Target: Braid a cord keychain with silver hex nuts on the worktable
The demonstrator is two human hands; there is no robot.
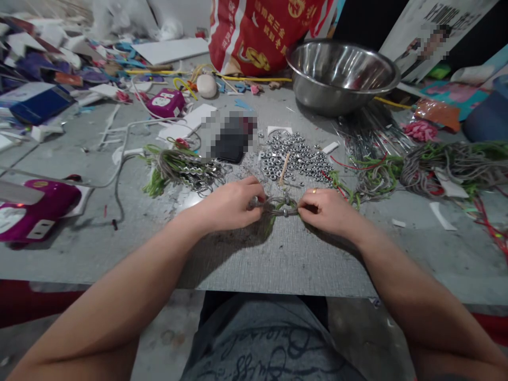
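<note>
Between my hands, a grey and green cord bracelet [282, 206] with silver beads on it is held just above the table. My left hand [238, 203] pinches its left end, and my right hand [327, 210], with a ring on one finger, grips its right end. Both hands have their fingers closed. Just beyond them lies a spread of loose silver beads [305, 159] with a thin wooden stick [284, 168] among them. To the left of the beads rests a bundle of grey and green cords with silver beads [178, 168].
A steel bowl [343, 74] and a red bag [257, 37] stand at the back. Grey cord bundles [448, 164] and thin metal rods [369, 132] lie right. Purple power strips [39, 209] with a white cable, a dark pouch [232, 143] and heaped scraps [59, 53] occupy the left.
</note>
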